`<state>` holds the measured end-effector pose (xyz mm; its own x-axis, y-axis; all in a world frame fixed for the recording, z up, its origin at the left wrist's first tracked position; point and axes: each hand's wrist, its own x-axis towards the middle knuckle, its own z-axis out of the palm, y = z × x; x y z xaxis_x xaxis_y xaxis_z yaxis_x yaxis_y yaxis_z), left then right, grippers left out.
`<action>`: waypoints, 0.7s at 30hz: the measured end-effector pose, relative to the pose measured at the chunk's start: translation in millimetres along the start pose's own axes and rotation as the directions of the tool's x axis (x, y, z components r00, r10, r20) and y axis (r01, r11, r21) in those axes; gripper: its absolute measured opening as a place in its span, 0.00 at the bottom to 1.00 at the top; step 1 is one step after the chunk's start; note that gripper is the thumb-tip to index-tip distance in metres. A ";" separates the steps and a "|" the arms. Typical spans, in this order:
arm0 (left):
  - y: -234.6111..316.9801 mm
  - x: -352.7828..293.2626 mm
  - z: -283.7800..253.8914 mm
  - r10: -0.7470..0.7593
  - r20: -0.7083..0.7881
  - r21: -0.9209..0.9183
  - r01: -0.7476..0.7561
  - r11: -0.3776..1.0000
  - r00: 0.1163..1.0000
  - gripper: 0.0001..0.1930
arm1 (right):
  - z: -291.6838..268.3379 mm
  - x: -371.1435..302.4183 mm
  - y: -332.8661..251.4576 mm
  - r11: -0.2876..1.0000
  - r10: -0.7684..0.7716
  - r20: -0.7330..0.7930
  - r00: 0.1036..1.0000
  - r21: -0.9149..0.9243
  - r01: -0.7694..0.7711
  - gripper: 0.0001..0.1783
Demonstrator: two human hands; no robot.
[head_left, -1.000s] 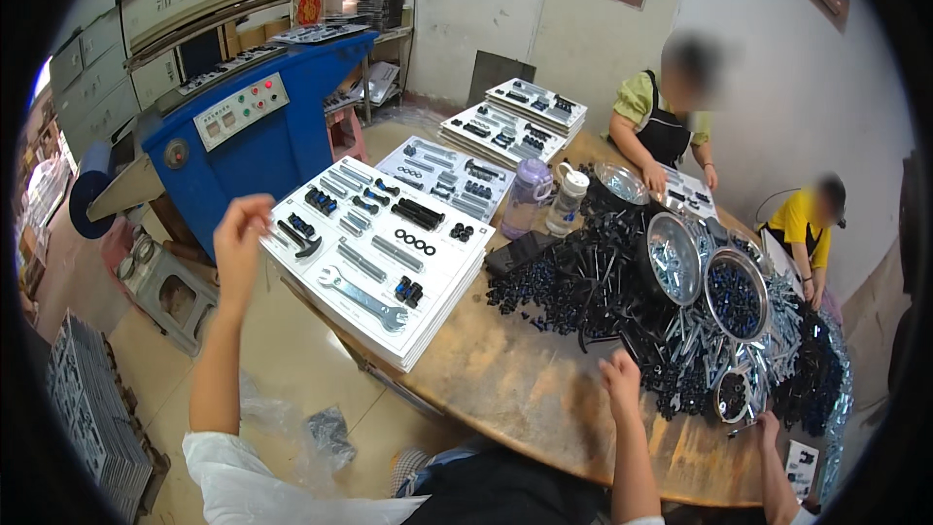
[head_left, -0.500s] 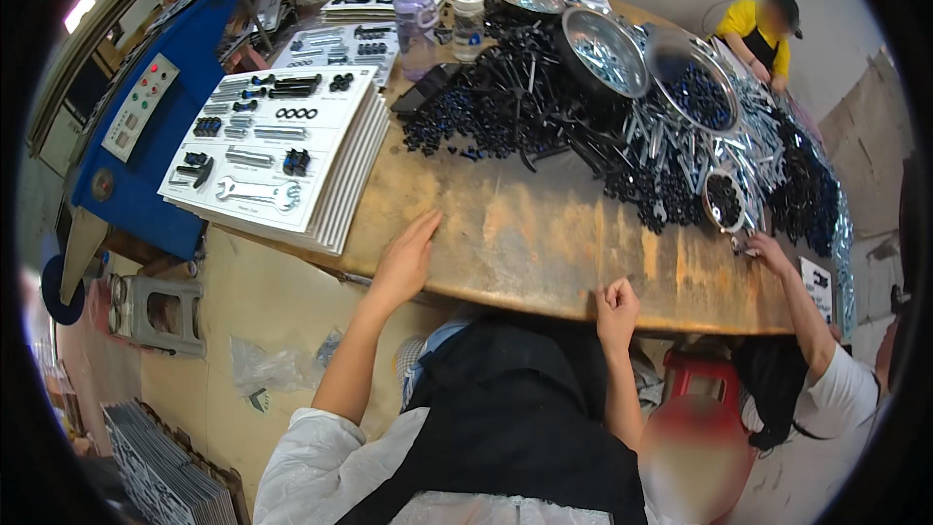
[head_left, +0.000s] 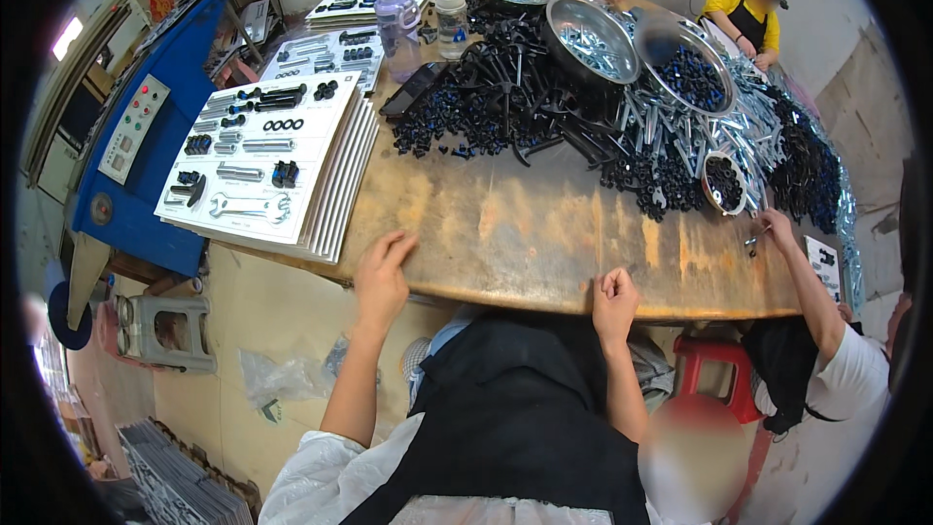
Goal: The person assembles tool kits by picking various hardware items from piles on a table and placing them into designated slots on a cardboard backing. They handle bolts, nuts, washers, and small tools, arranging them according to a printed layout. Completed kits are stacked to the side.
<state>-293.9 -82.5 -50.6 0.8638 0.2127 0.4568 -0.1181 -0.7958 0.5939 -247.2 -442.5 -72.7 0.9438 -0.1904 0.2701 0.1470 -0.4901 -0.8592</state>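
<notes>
My left hand (head_left: 382, 277) rests at the table's near edge, fingers stretched out and slightly apart, holding nothing. To its left stands a stack of white boards (head_left: 335, 196); the top one carries bolts, black fittings, rings and an open-ended wrench (head_left: 250, 206). My right hand (head_left: 614, 306) lies at the same edge further right, its fingers curled in against the thumb, and nothing shows in it. Beyond both hands spreads a heap of black parts (head_left: 505, 87), with silver bolts (head_left: 671, 131) and small black nuts (head_left: 646, 175) on its right.
Metal bowls (head_left: 593, 39) of parts and a small bowl of black nuts (head_left: 724, 183) sit on the heap. Two bottles (head_left: 451, 24) stand behind the boards on the wooden table (head_left: 476, 233). A co-worker's hand (head_left: 775, 228) handles small parts at right. Two more people work at the far side.
My left hand has drawn back a little to the left, with its fingers less stretched. My right hand stays at the edge. The co-worker's hand at right has lifted slightly from small parts.
</notes>
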 end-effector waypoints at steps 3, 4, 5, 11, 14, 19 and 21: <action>9.3 5.1 12.4 0.090 0.099 0.091 -0.099 0.991 0.991 0.23 | 4.1 0.8 -2.1 1.000 -0.013 -0.020 1.000 -0.008 0.013 0.16; 9.7 7.8 15.5 0.116 0.127 0.102 -0.129 0.986 0.985 0.24 | 4.1 -1.1 -1.6 1.000 -0.012 -0.024 1.000 -0.012 0.012 0.16; 9.6 10.6 18.7 0.122 0.138 0.088 -0.135 0.987 0.983 0.23 | 2.6 -0.3 -0.7 1.000 -0.023 -0.025 0.999 -0.019 0.022 0.16; -19.0 10.2 19.3 0.115 0.163 -0.279 -0.066 0.958 0.980 0.20 | 5.2 -0.5 -3.0 1.000 -0.017 -0.018 1.000 -0.013 0.017 0.16; -20.2 9.9 19.0 0.034 0.132 -0.290 0.006 0.957 0.991 0.17 | 6.8 -2.4 -4.6 0.998 -0.039 -0.029 0.999 -0.057 0.038 0.16; -6.1 14.5 22.2 0.089 0.070 -0.111 -0.081 0.991 0.994 0.09 | 9.7 -1.4 -14.6 0.990 -0.103 -0.053 0.993 -0.101 0.097 0.16; -7.5 11.8 26.8 0.027 0.010 -0.123 -0.026 0.992 1.000 0.07 | 9.0 -1.1 -13.0 0.996 -0.075 -0.040 0.996 -0.059 0.072 0.17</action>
<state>-269.6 -89.1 -67.4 0.8652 0.1851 0.4660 -0.1995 -0.7256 0.6586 -247.5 -428.2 -65.8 0.9178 -0.1867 0.3505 0.1972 -0.5518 -0.8103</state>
